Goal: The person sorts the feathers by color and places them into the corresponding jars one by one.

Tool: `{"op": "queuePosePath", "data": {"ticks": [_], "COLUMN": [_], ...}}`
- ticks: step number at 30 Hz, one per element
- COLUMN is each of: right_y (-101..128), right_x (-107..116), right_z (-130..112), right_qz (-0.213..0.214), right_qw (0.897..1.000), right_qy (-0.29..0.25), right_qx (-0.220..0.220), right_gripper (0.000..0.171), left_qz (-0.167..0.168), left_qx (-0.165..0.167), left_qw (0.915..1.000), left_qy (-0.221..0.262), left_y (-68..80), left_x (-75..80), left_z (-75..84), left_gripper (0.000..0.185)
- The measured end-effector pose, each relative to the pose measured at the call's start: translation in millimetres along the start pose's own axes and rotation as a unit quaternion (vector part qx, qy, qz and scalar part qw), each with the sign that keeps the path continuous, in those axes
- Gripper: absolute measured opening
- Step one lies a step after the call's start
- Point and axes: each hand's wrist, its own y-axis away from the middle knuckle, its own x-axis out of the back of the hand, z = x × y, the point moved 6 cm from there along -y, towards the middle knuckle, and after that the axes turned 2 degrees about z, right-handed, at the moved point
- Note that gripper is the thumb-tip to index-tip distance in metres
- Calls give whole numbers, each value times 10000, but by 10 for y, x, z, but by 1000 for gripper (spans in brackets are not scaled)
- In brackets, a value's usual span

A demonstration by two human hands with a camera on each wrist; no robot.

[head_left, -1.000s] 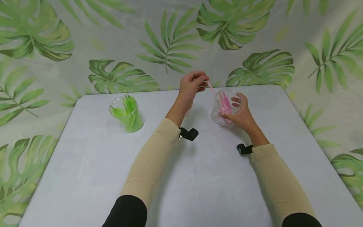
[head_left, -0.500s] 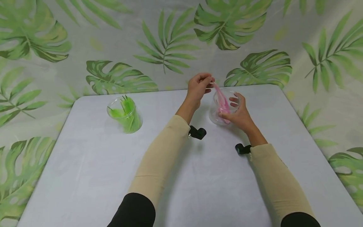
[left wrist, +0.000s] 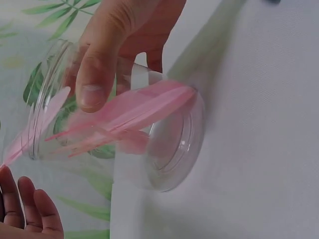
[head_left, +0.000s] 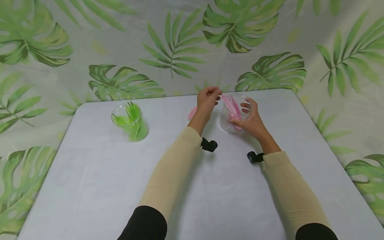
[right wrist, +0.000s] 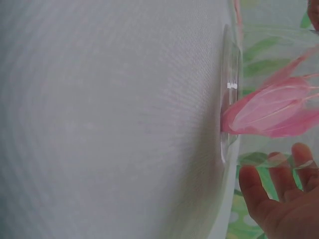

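In the head view my left hand [head_left: 207, 101] pinches the quill end of a pink feather [head_left: 228, 105] at the mouth of a clear plastic jar [head_left: 225, 123]. The left wrist view shows this feather [left wrist: 42, 122] slanting across the jar's rim, its rounded end inside the mouth. My right hand [head_left: 252, 116] grips the jar's side, thumb on the near wall and fingers on the far right. Several pink feathers [right wrist: 271, 112] stand inside, vanes down at the base and quills up. Another pink feather [head_left: 192, 113] lies on the table, partly hidden behind my left wrist.
A second clear jar [head_left: 144, 128], packed with bright green feathers [head_left: 133, 115], stands on the left of the white table [head_left: 105, 186]. Behind the table's far edge hangs a leaf-printed cloth [head_left: 168, 80].
My left hand has shifted right and down, bringing the pinched feather to the jar's mouth. The feather on the table now shows behind the wrist. My right hand keeps its grip on the jar.
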Motion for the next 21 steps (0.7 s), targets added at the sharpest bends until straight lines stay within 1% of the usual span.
{"op": "queuePosePath", "data": {"ticks": [6,10,13,17,21], "right_y": [0,15,28,27,14], "right_x": [9,-5,-12,-14,-18], "right_z": [6,7,1,-14,-25], "right_qz": [41,1,-1,23,40], "right_qw": [9999,9999,9999,9998,9998], "right_qy": [-85,-118,-118,-123,-119], "right_qx": [109,95,96,137,147], "right_gripper": [112,110,109,108,108], "left_qz": [-47,-49,-55,-61,-65], "left_qx": [57,90,65,-26,-100], "left_qw": [9999,9997,9994,9994,9983], "left_qy": [-92,-238,-321,-354,-577], "left_y": [52,106,128,133,131], "left_x": [-2,-2,-3,-8,-13], "left_z": [-78,-118,-147,-165,-170], "left_gripper": [7,4,4,10,14]}}
